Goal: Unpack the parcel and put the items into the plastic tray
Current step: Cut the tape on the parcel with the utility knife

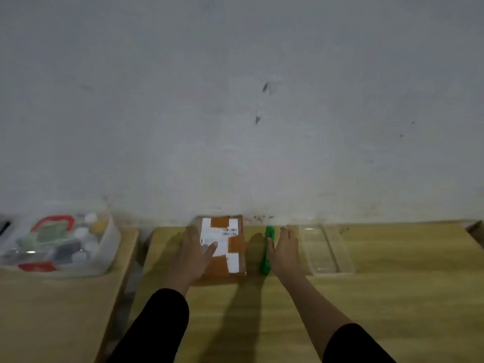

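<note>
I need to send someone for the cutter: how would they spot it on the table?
On the wooden table by the white wall, look between the taped brown parcel and the clear plastic tray. The cutter lies there, just beside the right hand. It is the only bright green, slim thing in sight.

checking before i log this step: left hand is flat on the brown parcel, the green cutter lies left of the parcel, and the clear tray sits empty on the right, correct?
One detail is wrong. The head view shows the green cutter lying right of the parcel, between it and the right hand. The rest holds: the left hand rests flat on the brown parcel, and the clear tray sits empty on the right.
</note>
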{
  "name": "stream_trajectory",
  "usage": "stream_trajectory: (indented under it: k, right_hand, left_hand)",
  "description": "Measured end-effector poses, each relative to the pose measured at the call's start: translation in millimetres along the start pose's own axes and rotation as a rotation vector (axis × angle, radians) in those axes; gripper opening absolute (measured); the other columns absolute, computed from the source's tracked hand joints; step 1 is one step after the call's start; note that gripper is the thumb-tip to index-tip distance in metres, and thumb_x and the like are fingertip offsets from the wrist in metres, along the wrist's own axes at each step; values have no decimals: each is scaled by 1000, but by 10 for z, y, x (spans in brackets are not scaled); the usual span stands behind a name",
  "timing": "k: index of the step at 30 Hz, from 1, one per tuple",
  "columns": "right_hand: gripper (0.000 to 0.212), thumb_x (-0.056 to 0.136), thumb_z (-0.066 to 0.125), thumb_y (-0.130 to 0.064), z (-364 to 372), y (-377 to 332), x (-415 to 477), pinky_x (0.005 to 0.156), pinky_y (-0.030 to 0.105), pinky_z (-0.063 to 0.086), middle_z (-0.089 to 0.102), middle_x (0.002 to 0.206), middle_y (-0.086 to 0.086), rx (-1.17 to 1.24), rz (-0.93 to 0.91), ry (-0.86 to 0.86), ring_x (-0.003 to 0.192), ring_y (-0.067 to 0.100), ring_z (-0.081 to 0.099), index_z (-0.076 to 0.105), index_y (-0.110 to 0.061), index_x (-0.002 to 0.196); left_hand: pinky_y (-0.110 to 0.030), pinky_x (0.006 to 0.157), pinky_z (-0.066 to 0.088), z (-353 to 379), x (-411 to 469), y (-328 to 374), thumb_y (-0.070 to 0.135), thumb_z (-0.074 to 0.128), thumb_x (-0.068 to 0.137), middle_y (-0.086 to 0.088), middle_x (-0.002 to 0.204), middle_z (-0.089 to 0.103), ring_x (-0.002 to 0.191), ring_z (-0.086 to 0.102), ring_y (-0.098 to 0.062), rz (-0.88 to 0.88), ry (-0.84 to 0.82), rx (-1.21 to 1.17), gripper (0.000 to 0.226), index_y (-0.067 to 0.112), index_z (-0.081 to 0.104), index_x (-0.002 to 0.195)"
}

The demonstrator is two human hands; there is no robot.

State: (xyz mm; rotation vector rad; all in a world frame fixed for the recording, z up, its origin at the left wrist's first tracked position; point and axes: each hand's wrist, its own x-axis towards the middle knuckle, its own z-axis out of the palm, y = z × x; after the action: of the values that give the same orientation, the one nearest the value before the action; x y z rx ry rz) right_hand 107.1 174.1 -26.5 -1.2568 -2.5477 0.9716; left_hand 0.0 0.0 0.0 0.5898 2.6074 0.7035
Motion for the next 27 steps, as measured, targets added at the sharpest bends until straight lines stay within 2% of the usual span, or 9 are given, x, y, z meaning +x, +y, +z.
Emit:
stream_trajectory:
  k: [2,7,10,14,18,22,25,27]
  right_hand:
    - [44,94,46,-27,203,90,67,98,39,40,44,130,16,-14,62,42,119,31,43,39,-2,129]
    - [48,89,56,-34,552,254,243,98,39,41,48,121,15,-17,128,90,112,29,46,45,-3,123]
    - [47,87,60,-28,606,239,329,94,38,45,47,120,14,12,122,123,109,29,49,47,-6,126]
    - [41,87,59,-18,627,242,293,90,38,49,52,114,15,119,134,163,102,29,53,53,-5,125]
    - [40,88,59,-16,545,199,194,87,30,47,55,113,17,253,181,197,94,23,54,54,-4,125]
    - [37,86,63,-18,452,-28,81,69,15,45,60,108,10,438,118,249,91,15,57,59,-6,120]
    - [39,83,66,-21,460,-273,41,72,22,50,60,105,7,489,36,198,92,15,57,60,-6,119]
    - [39,83,67,-20,520,-390,29,69,14,47,60,102,9,447,-26,163,88,15,56,61,-6,119]
  left_hand:
    - [-46,105,35,117,74,-123,44,45,93,-11,153,21,137,28,-32,-70,-17,-108,74,23,1,148]
    - [-41,107,33,280,132,-223,39,44,95,-1,157,14,139,26,-25,-61,-58,-247,71,22,1,149]
    - [-40,108,31,301,160,-226,37,45,95,2,157,11,142,22,-23,-43,-47,-289,72,23,-1,149]
    - [-45,106,34,351,191,-274,40,48,92,0,156,18,140,26,-25,-54,-49,-348,79,28,-6,148]
    - [-47,107,32,348,190,-253,39,49,92,-1,156,17,141,25,-27,-112,-75,-432,81,31,-10,146]
    - [-45,106,33,316,158,-193,36,48,94,-2,156,17,140,25,-27,-115,-77,-453,79,30,-10,147]
    - [-43,104,34,334,164,-189,33,48,94,-3,155,18,138,27,-26,-124,-69,-477,79,29,-11,147]
    - [-42,104,34,363,181,-209,32,50,94,-3,155,19,138,28,-25,-124,-62,-515,80,29,-11,147]
